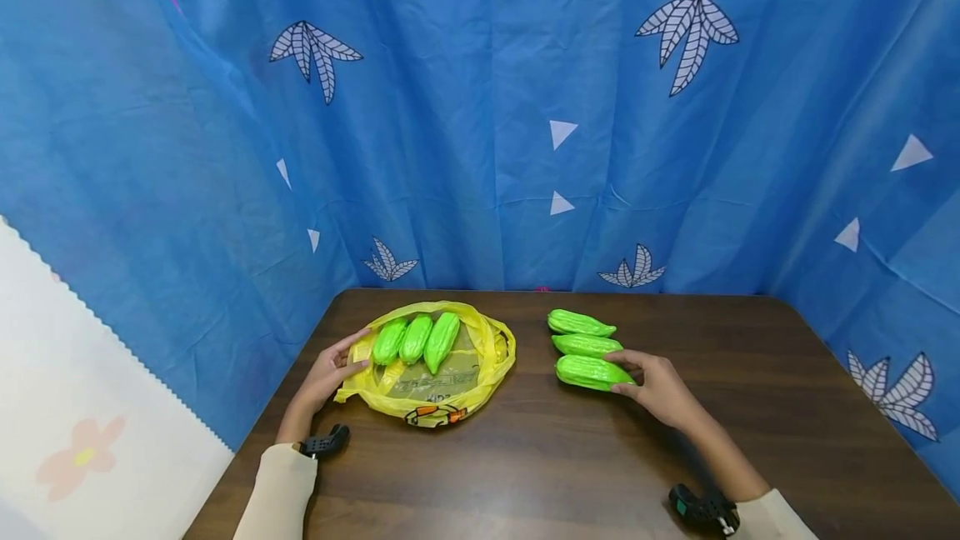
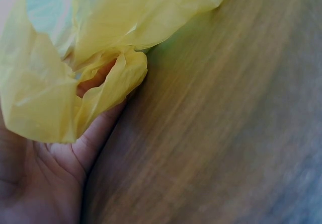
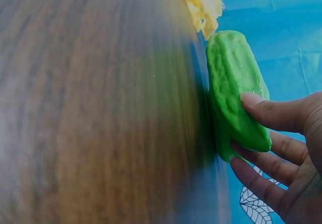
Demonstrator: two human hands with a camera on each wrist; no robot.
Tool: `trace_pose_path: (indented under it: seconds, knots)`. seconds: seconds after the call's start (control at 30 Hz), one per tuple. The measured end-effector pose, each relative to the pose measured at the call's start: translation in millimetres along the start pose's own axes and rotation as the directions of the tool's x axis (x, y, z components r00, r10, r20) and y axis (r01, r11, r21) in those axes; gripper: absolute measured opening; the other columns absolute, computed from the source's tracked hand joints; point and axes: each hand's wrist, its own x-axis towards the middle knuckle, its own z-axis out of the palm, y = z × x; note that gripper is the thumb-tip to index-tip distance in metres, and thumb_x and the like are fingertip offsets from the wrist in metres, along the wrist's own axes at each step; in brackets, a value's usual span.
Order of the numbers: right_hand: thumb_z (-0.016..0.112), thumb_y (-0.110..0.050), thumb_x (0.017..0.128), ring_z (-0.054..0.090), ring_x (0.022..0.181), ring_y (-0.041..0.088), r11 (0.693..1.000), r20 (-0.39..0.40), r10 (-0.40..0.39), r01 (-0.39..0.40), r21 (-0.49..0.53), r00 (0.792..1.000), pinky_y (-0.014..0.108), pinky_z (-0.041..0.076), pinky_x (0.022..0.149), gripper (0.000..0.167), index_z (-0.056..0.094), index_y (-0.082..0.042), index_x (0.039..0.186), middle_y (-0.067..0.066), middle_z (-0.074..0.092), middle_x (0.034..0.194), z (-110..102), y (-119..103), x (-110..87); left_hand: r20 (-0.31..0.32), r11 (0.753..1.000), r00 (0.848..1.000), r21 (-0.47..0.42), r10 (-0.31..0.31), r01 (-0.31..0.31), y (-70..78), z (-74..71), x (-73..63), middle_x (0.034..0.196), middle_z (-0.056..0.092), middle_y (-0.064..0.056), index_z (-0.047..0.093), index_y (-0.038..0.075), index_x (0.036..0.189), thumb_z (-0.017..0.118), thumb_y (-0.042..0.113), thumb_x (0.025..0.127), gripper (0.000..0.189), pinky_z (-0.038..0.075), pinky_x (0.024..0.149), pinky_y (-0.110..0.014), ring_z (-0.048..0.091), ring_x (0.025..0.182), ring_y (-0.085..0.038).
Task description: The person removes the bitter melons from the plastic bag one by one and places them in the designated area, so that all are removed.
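Note:
A yellow plastic bag (image 1: 495, 373) lies spread with its mouth upward on the left of the table, and three bright green toy bitter gourds (image 1: 415, 338) lie inside it. At the bag's left rim is my left hand (image 1: 327, 373), its thumb and fingers spread apart against the plastic. In the left wrist view, folds of the bag hide most of those fingers. On the right, my right hand (image 1: 660, 388) grips the tapered end of the nearest bitter gourd (image 3: 234, 78), thumb on one side and fingers on the other. Two more gourds (image 1: 581, 322) lie just behind it.
The dark wooden table (image 1: 525, 473) carries both groups of gourds. A blue patterned curtain (image 1: 480, 148) hangs along its back and sides. A white cloth with a scalloped edge (image 1: 90, 407) hangs at the left.

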Motion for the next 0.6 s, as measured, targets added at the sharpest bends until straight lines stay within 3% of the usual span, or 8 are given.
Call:
trace_pose_path:
  seconds: [0.07,0.3,0.47,0.6]
  knots:
    - [0.079,-0.003,0.086,0.068,0.106,0.035,1.0,0.002,-0.001,0.001,0.002,1.0,0.04,0.058,0.078,0.042,0.07,-0.005,0.126,0.017,0.068,0.126,0.3,0.9,-0.1,-0.002,1.0,1.0,0.006,-0.003,0.003,0.5,0.3,-0.2,0.161,0.034,-0.018,0.041,0.007,0.156,0.068,0.011,0.098,0.064,0.049,0.091,-0.017,0.046,0.136,-0.023]
    - [0.08,-0.002,0.085,0.067,0.108,0.037,1.0,-0.001,-0.003,0.003,-0.001,1.0,0.042,0.058,0.079,0.042,0.071,-0.006,0.126,0.018,0.068,0.127,-1.5,4.1,1.8,-0.001,1.0,1.0,0.0,-0.003,0.003,1.2,-0.6,0.6,0.162,0.033,-0.017,0.042,0.008,0.156,0.068,0.012,0.098,0.063,0.05,0.09,-0.019,0.051,0.128,-0.006]
    - [0.08,-0.001,0.084,0.068,0.107,0.036,1.0,-0.011,0.001,-0.002,-0.007,1.0,0.041,0.058,0.079,0.042,0.071,-0.006,0.125,0.017,0.068,0.125,-1.3,5.6,0.2,-0.01,1.0,1.0,0.028,-0.006,0.006,2.3,0.1,-0.1,0.162,0.034,-0.016,0.043,0.009,0.155,0.07,0.015,0.098,0.064,0.047,0.093,-0.016,0.04,0.139,-0.023]
    - [0.08,-0.002,0.084,0.068,0.106,0.036,1.0,-0.016,0.001,-0.001,-0.017,1.0,0.042,0.058,0.079,0.043,0.071,-0.006,0.126,0.017,0.069,0.125,0.7,7.0,-1.0,-0.01,1.0,1.0,0.021,-0.017,0.018,1.0,-0.2,0.6,0.162,0.034,-0.016,0.044,0.009,0.155,0.07,0.014,0.097,0.063,0.049,0.091,-0.019,0.048,0.132,-0.016]
